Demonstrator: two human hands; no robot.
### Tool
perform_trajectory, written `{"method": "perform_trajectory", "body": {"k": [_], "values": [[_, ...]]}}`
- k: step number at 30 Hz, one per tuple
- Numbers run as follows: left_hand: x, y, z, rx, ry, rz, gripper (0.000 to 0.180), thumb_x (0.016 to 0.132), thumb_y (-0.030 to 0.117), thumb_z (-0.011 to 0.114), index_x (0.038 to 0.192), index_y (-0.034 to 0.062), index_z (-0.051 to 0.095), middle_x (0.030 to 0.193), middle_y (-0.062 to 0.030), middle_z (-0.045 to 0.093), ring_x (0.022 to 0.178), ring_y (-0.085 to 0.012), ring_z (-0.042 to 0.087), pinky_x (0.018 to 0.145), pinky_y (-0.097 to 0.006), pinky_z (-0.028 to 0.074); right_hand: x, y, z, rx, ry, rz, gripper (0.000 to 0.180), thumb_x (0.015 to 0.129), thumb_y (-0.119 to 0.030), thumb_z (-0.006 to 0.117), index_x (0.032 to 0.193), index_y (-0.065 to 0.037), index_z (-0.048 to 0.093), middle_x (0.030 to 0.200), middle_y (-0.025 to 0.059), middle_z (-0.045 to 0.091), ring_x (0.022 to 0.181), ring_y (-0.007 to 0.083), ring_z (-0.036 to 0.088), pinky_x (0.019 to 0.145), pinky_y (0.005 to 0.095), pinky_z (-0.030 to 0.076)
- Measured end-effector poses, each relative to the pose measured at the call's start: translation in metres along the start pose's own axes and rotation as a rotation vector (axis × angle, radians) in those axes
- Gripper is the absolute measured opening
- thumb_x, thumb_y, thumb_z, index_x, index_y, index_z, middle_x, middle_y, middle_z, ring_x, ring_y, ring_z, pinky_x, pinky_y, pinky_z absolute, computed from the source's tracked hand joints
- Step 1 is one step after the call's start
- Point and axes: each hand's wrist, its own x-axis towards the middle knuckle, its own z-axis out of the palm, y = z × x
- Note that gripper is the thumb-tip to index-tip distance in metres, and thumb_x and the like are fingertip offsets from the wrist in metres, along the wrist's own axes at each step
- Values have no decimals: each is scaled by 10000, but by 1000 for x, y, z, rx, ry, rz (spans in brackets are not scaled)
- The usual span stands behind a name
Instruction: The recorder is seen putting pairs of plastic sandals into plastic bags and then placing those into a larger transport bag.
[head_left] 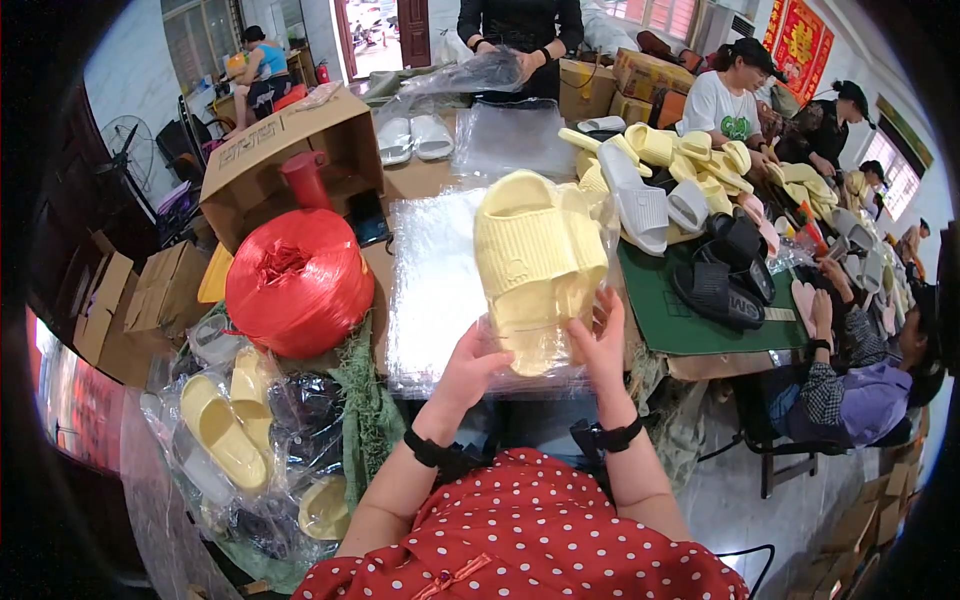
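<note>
Both hands [535,360] hold yellow slippers [538,262] in a clear bag beside a brown carton [290,150].

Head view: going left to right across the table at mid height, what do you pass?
Flattened cardboard boxes → red twine ball → stack of clear bags → pale yellow slippers held in both hands → black slippers on the green mat.

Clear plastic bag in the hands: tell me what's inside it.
The clear plastic bag holds a pair of pale yellow slide slippers, stacked together. The left hand and right hand cover the slippers' lower ends.
</note>
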Motion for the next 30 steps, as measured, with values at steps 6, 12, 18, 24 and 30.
{"method": "perform_trajectory", "body": {"k": [6,12,18,24,30], "values": [[-7,10,-6,-194,15,-15,572,821,14,602,1364,-19,426,1278,-114,576,1178,-215,563,1016,-338,436,10,-22,-35,341,-312,452,643,796,-109,761,1340,53,459,1195,114,612,1031,186,613,914,319,488],[-6,6,-6,-104,58,-60,541,835,22,597,1348,-26,432,1267,-122,579,1134,-218,590,977,-344,471,-1,-17,-27,256,-188,263,402,819,-51,717,1185,12,562,1106,98,652,947,160,637,822,287,519],[-4,-2,20,-142,167,-132,486,895,36,559,1355,-21,412,1240,-110,580,1104,-205,592,972,-352,468,-24,-7,12,106,-5,-16,450,880,-69,661,1272,21,459,1152,104,604,1023,161,587,901,298,476],[-15,-21,26,150,232,23,495,938,63,564,1385,-13,365,1260,-108,547,1150,-170,535,984,-309,439,-35,-29,16,409,-125,151,619,863,-74,693,1359,7,332,1282,137,522,1122,194,560,962,318,460],[-11,-37,37,297,75,95,484,959,89,571,1387,5,361,1293,-104,523,1146,-160,533,963,-316,458,-27,-39,-5,236,-126,149,661,724,-22,785,1288,-16,441,1170,99,589,1065,199,594,925,335,494]]}}
